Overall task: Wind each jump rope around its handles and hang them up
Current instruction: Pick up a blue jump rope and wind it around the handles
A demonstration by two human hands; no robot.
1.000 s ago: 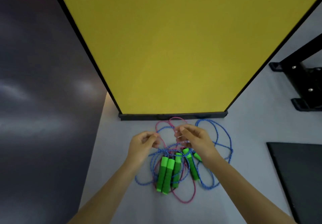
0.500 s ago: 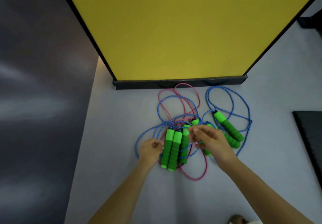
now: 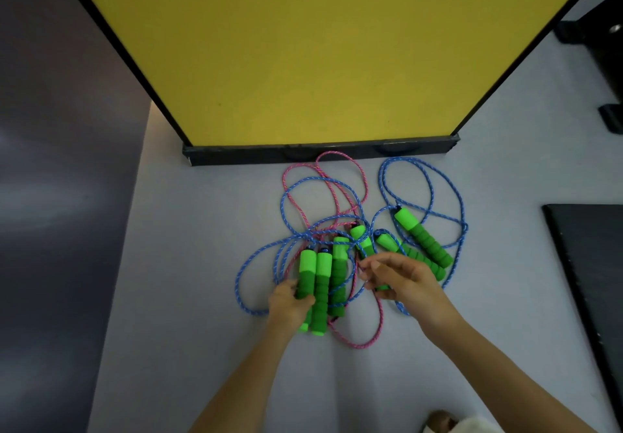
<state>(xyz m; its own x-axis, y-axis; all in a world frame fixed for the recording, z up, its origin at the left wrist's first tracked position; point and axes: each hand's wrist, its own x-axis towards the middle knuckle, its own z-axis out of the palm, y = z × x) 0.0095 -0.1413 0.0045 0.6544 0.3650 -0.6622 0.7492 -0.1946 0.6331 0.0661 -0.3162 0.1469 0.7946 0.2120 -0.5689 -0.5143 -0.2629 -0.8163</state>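
On the floor [image 3: 188, 331], just in front of the yellow panel [image 3: 303, 44] and its black base rail [image 3: 236, 156], sits the whole pile: blue ropes [image 3: 458, 203] and a pink rope [image 3: 362, 176] tangled together, six green foam handles in it. None is wound, none is hung. You're at the very first step, picking a rope out.

Your left hand [image 3: 290, 302] is closed around the lower end of the leftmost handle [image 3: 306, 272], which lies touching its neighbour handle [image 3: 322, 294]. A third handle [image 3: 338, 274] lies just beside those two. Your right hand [image 3: 404, 281] hovers spread-fingered over the middle of the pile, gripping nothing I can see; it partly covers a fourth handle [image 3: 362, 240]. Whether a fingertip touches cord, can't tell. The far pair of handles [image 3: 423, 242] lies toward the right edge of the pile, nearer the dark mat [image 3: 593, 281].

Next move, my read:
- Find which handle is the mate of the one you hold. Cords cross too much to trace it from here.
- Lift both and shake the cord free of the pink loops before winding.
- Snag risk: blue strands overlap pink near the handle tops.

No hook or hanging spot in view.
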